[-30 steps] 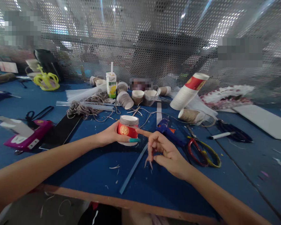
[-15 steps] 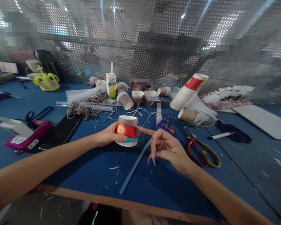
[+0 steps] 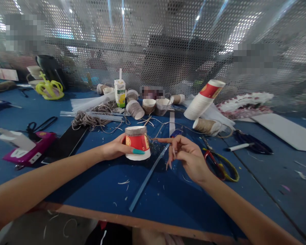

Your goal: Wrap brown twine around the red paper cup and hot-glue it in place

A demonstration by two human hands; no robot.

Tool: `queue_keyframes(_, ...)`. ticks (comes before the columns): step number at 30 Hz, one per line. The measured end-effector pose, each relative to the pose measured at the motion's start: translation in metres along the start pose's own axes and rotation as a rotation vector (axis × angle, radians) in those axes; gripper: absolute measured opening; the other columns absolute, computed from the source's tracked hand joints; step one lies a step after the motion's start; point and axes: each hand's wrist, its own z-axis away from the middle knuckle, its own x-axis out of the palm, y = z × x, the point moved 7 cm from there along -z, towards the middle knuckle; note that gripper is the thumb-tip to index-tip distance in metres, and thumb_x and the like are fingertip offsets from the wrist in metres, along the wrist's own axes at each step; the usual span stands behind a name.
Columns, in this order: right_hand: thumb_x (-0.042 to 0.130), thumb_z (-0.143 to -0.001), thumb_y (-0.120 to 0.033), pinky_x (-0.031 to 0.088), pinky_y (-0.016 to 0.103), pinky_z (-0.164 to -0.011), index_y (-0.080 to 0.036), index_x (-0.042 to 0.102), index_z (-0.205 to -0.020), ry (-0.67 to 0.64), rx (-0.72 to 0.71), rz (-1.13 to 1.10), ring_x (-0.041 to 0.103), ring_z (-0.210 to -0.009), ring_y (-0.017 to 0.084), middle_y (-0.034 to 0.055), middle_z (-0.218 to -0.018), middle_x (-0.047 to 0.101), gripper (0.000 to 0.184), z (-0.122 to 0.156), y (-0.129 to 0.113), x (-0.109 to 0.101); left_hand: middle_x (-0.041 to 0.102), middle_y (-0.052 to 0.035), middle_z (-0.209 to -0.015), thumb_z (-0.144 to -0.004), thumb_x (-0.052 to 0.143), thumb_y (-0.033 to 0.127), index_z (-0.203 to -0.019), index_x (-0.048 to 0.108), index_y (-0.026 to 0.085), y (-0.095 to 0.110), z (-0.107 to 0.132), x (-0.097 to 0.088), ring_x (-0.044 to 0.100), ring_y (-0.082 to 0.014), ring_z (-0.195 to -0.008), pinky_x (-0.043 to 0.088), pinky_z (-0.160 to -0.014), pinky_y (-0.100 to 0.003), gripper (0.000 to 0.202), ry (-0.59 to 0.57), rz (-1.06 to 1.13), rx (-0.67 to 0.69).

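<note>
My left hand is closed around a red and white paper cup, held above the table with its wide white rim downward. Grey-brown cord is wound in a band round the cup's upper, narrower end. My right hand is beside the cup, its index finger stretched toward the cup's right side. Its other fingers are curled in near the thumb; whatever they pinch is too thin to make out. A clear flat strip lies on the table below, between the hands.
Scissors lie right of my right hand. Behind are a cord heap, several cord-wrapped cups, a drink carton and a leaning cup stack. A purple power strip sits at left, near a black slab.
The cup has turned in my left hand, its gold emblem shifting left, and it tilts slightly. My right hand has moved a little to the right, its index finger still pointing at the cup.
</note>
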Motion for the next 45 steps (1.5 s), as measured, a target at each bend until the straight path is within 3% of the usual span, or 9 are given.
queue_keyframes(4, 0.049, -0.056, 0.001, 0.051, 0.024, -0.039, -0.020, 0.049, -0.068, 0.076, -0.081, -0.038, 0.053, -0.046, 0.008, 0.0004, -0.091, 0.070, 0.024, 0.001, -0.007, -0.004, 0.072, -0.0090, -0.104, -0.055, 0.081, 0.017, -0.111, 0.064, 0.016, -0.001, 0.001, 0.004, 0.067, -0.0220, -0.094, 0.048, -0.086, -0.034, 0.058, -0.057, 0.060, -0.010)
queue_keyframes(10, 0.054, -0.059, 0.001, 0.053, 0.025, -0.046, -0.019, 0.050, -0.074, -0.215, -0.008, -0.158, 0.058, -0.050, 0.008, 0.0037, -0.114, 0.068, 0.025, 0.010, -0.001, 0.023, 0.074, -0.0082, -0.095, -0.052, 0.084, 0.019, -0.106, 0.065, 0.015, -0.008, 0.001, 0.001, 0.069, -0.0193, -0.085, 0.050, -0.080, -0.030, 0.057, -0.065, 0.112, -0.071)
queue_keyframes(14, 0.057, -0.062, 0.001, 0.054, 0.025, -0.052, -0.018, 0.050, -0.075, -0.326, 0.077, -0.157, 0.062, -0.054, 0.007, 0.0063, -0.122, 0.065, 0.024, 0.017, 0.005, 0.037, 0.073, -0.0060, -0.088, -0.047, 0.086, 0.017, -0.104, 0.065, 0.014, -0.008, 0.001, 0.002, 0.068, -0.0161, -0.076, 0.052, -0.072, -0.026, 0.060, -0.064, 0.107, -0.084)
queue_keyframes(16, 0.056, -0.062, 0.001, 0.054, 0.026, -0.054, -0.018, 0.050, -0.076, -0.365, 0.107, -0.159, 0.063, -0.055, 0.008, 0.0064, -0.119, 0.066, 0.025, 0.020, 0.006, 0.041, 0.073, -0.0060, -0.087, -0.047, 0.086, 0.017, -0.104, 0.065, 0.014, -0.008, 0.001, 0.005, 0.068, -0.0158, -0.075, 0.052, -0.070, -0.025, 0.061, -0.079, 0.089, -0.098)
queue_keyframes(20, 0.056, -0.062, 0.001, 0.054, 0.027, -0.057, -0.020, 0.051, -0.077, -0.398, 0.138, -0.153, 0.065, -0.057, 0.011, 0.0007, -0.093, 0.071, 0.026, 0.023, 0.007, 0.046, 0.073, -0.0058, -0.087, -0.046, 0.086, 0.016, -0.102, 0.065, 0.014, -0.006, 0.002, 0.009, 0.067, -0.0158, -0.075, 0.052, -0.071, -0.026, 0.060, -0.087, 0.042, -0.105)
queue_keyframes(24, 0.057, -0.064, 0.000, 0.054, 0.027, -0.057, -0.020, 0.051, -0.076, -0.374, 0.114, -0.166, 0.065, -0.055, 0.011, 0.0003, -0.089, 0.071, 0.024, 0.020, 0.006, 0.043, 0.073, -0.0066, -0.089, -0.047, 0.085, 0.018, -0.103, 0.064, 0.015, -0.007, 0.003, 0.008, 0.068, -0.0176, -0.078, 0.051, -0.075, -0.029, 0.059, -0.095, 0.017, -0.111)
queue_keyframes(31, 0.055, -0.061, 0.002, 0.057, 0.028, -0.050, -0.018, 0.050, -0.071, -0.294, 0.140, -0.225, 0.064, -0.051, 0.010, 0.0059, -0.116, 0.069, 0.022, 0.016, 0.006, 0.036, 0.073, -0.0089, -0.094, -0.050, 0.083, 0.021, -0.108, 0.064, 0.015, -0.008, 0.005, 0.005, 0.067, -0.0193, -0.082, 0.051, -0.076, -0.030, 0.061, -0.115, 0.008, -0.083)
queue_keyframes(41, 0.044, -0.053, -0.006, 0.053, 0.030, -0.042, -0.019, 0.047, -0.065, -0.173, 0.222, -0.310, 0.056, -0.041, 0.009, 0.0036, -0.102, 0.072, 0.018, 0.011, 0.002, 0.031, 0.074, -0.0094, -0.090, -0.050, 0.081, 0.020, -0.106, 0.065, 0.015, -0.008, 0.005, 0.000, 0.069, -0.0205, -0.081, 0.052, -0.075, -0.030, 0.058, -0.118, 0.008, -0.077)
queue_keyframes(45, 0.043, -0.056, -0.011, 0.047, 0.028, -0.039, -0.021, 0.043, -0.063, -0.011, 0.096, -0.137, 0.051, -0.041, 0.010, 0.0049, -0.084, 0.068, 0.012, 0.004, 0.001, 0.008, 0.073, -0.0113, -0.099, -0.054, 0.078, 0.018, -0.112, 0.062, 0.015, -0.006, 0.005, 0.003, 0.068, -0.0239, -0.091, 0.050, -0.083, -0.035, 0.059, -0.148, 0.041, -0.062)
